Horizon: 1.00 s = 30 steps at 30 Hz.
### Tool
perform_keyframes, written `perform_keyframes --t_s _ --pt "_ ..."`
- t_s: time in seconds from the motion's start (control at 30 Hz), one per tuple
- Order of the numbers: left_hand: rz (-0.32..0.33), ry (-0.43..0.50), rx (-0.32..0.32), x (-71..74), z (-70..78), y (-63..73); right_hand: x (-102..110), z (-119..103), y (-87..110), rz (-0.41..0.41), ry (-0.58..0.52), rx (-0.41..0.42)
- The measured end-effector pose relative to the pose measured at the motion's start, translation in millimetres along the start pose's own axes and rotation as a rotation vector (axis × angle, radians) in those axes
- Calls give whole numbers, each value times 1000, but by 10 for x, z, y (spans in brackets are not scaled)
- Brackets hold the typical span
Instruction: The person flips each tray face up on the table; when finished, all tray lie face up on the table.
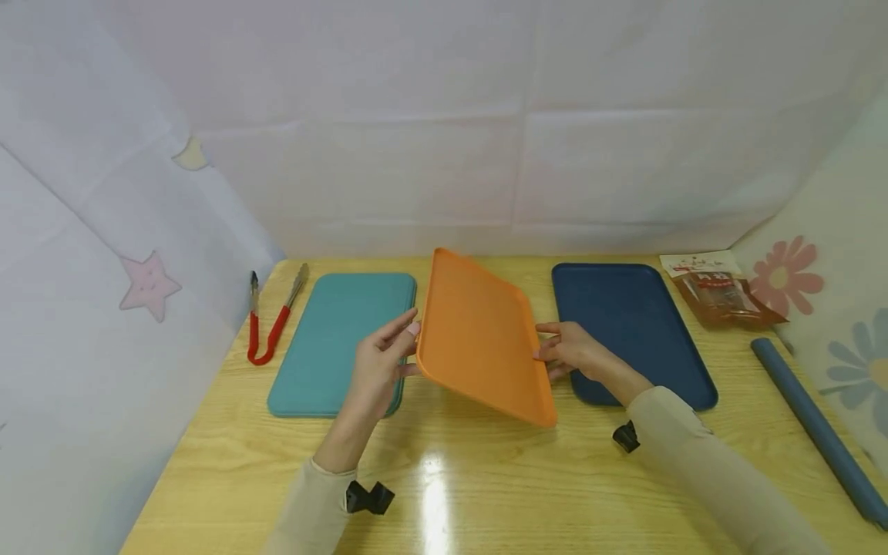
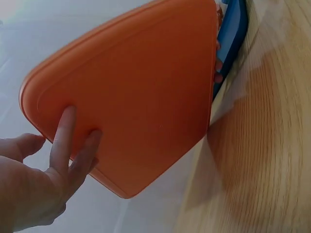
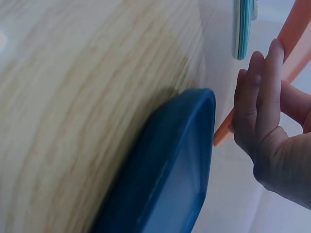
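The orange tray point(image 1: 482, 339) is held tilted over the table point(image 1: 499, 493), its left side higher, between the teal tray point(image 1: 340, 339) and the blue tray point(image 1: 620, 331). The left hand point(image 1: 377, 366) grips its left edge, thumb at the rim and fingers against the underside; the right hand point(image 1: 570, 351) pinches the right edge. Red-handled tongs point(image 1: 274, 335) lie left of the teal tray; a brown packet point(image 1: 724, 297) and a gray roll point(image 1: 819, 428) lie right of the blue one.

Pale, creased cloth point(image 1: 416, 169) hangs behind a wooden table point(image 1: 222, 478) reflecting bright light point(image 1: 435, 501).
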State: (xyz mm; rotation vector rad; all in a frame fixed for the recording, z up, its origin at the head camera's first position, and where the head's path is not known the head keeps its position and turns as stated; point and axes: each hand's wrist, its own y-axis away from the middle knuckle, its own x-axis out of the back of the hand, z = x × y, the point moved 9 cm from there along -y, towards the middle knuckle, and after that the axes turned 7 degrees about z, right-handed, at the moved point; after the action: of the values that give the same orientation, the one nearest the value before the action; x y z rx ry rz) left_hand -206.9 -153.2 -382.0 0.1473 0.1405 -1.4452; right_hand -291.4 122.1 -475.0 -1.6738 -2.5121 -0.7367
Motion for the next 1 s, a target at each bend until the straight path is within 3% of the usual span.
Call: perform_keyframes --t_s 0.1,0.2,0.4,0.63,0.83,1.0 --pt "-14 -45 86 70 -137 -152 -3 22 1 -7 -2 -7" --pt "-38 -110 133 94 -241 -265 13 39 3 -6 1 -17" --pt "-49 -186 180 136 -361 -473 83 26 -38 0 18 -17" --pt "-26 -323 239 193 -565 -718 226 21 -220 50 71 -34" --pt "-23 -435 222 170 -780 -960 331 -28 -363 116 176 -33" --pt "-20 -518 178 128 -920 -1031 334 -105 -439 135 292 -29"
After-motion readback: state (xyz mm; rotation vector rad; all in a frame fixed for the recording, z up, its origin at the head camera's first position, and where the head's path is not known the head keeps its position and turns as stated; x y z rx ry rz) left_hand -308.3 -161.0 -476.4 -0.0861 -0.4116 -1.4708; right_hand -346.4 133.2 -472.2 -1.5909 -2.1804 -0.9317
